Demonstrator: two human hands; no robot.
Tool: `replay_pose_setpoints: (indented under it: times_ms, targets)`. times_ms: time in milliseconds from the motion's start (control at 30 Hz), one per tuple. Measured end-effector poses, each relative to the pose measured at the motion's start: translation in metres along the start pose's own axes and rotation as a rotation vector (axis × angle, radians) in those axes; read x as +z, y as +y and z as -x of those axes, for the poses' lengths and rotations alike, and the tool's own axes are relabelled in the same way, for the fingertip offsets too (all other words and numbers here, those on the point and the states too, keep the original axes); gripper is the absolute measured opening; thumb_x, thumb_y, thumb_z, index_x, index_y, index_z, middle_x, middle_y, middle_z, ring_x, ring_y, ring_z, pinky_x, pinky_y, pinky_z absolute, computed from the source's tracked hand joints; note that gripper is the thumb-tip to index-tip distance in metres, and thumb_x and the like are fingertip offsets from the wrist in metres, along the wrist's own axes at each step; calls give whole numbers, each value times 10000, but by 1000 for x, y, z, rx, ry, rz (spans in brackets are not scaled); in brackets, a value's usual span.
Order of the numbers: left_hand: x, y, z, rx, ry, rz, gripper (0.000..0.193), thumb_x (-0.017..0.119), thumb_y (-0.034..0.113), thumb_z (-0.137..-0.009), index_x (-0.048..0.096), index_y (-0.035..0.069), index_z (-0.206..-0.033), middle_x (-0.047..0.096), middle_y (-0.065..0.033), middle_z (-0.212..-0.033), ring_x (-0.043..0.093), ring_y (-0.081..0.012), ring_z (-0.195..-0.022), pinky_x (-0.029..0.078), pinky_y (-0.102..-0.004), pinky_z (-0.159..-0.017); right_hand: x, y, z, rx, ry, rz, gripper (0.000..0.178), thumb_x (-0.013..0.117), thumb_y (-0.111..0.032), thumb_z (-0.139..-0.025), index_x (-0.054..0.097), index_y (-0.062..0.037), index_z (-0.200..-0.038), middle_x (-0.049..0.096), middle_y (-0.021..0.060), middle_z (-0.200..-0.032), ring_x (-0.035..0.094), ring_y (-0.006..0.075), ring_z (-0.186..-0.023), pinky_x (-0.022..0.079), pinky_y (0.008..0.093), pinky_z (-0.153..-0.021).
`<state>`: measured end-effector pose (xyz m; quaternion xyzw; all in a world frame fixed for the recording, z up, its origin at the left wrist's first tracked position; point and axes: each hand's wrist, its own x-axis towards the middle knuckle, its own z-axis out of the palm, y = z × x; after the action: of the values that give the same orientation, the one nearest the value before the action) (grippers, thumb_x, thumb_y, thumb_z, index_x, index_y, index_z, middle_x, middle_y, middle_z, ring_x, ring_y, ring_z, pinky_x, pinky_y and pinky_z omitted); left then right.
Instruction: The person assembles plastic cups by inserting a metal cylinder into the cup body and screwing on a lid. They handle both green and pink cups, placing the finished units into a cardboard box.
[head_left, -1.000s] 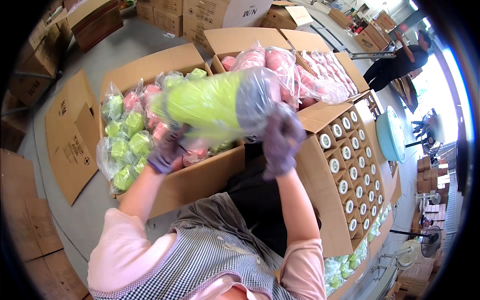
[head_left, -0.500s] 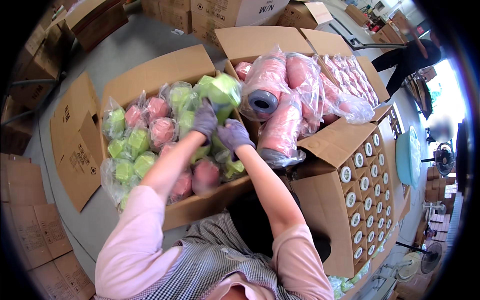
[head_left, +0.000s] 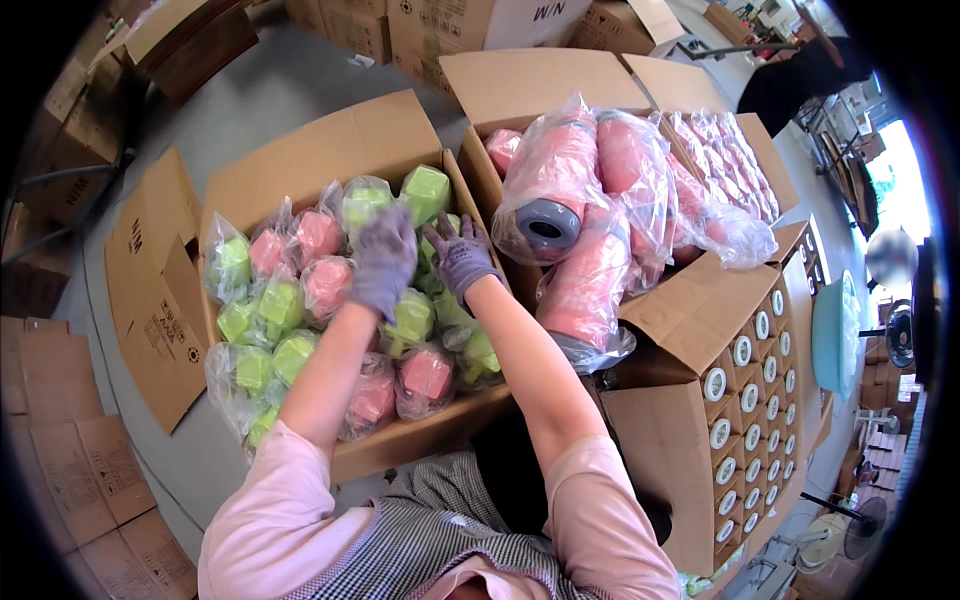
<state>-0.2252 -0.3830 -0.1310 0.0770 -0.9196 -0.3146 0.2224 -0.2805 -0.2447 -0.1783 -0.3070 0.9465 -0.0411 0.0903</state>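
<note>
My left hand [head_left: 385,262], in a purple-grey glove, is over the middle of an open carton [head_left: 318,140]; motion smears its fingers. To its right, my gloved right hand [head_left: 461,260] has its fingers spread over green pieces by the carton's right wall. Just beyond the hands, a green faceted piece [head_left: 425,193] sits in the far right corner. Around them the carton holds several more faceted pieces in clear bags, such as a pink one [head_left: 328,284] and a green one [head_left: 279,303]. What lies under my palms is partly hidden.
Right of the carton, another open box [head_left: 540,80] holds bagged pink cylinders [head_left: 585,290] with grey ends. Nearer right stands a divided carton [head_left: 650,440] of white-ringed tubes. A flattened carton [head_left: 150,290] lies left. A light-blue tub [head_left: 836,335] and a dark-clothed person [head_left: 800,85] are farther right.
A raised green piece between my hands has come down into the carton's far right corner. My left hand has moved left, and my right hand's fingers have spread.
</note>
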Motion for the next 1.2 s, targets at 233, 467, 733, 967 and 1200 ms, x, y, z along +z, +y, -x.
replay_pose_setpoints:
  times_ms: [233,467,733,967,1200]
  targets:
    - [109,-113,-81,-89,-771,-536,290,618,299,-833,775,111,-987,705,-191,-1101,675,-343,-1033,522,-412,-935,-1,-31,-1,23,-122,63,561,577,-296,-926,453,-266,-1472,283,40,-1611,299,441,-1424,268,555,-1146]
    - [110,-90,-101,-117,-803,-506,345,666,324,-817,748,77,-1043,693,-175,-1141,662,-325,-1053,523,-401,-937,12,-21,4,81,-25,-18,540,523,-209,-928,465,-288,-1459,243,4,-1631,275,458,-1434,243,583,-1149]
    - [112,-125,-118,-115,-505,-396,405,687,288,-819,687,12,-1115,666,-194,-1173,645,-316,-1060,520,-400,-926,56,-36,-27,114,-8,-331,527,366,-353,-1013,378,-170,-1507,299,126,-1594,231,500,-1442,160,574,-1201]
    - [74,-103,-101,-276,-74,17,473,706,258,-822,634,-45,-1178,643,-210,-1201,629,-308,-1066,517,-400,-916,19,-20,-3,79,-112,-273,544,507,-226,-924,463,-266,-1464,210,51,-1641,117,504,-1485,103,642,-1193]
    - [-40,-83,-107,-129,67,940,496,733,185,-829,604,-77,-1230,611,-221,-1238,597,-296,-1129,508,-388,-946,-52,-28,21,86,-183,-354,507,501,-321,-921,533,-195,-1412,291,162,-1597,215,432,-1481,245,600,-1165]
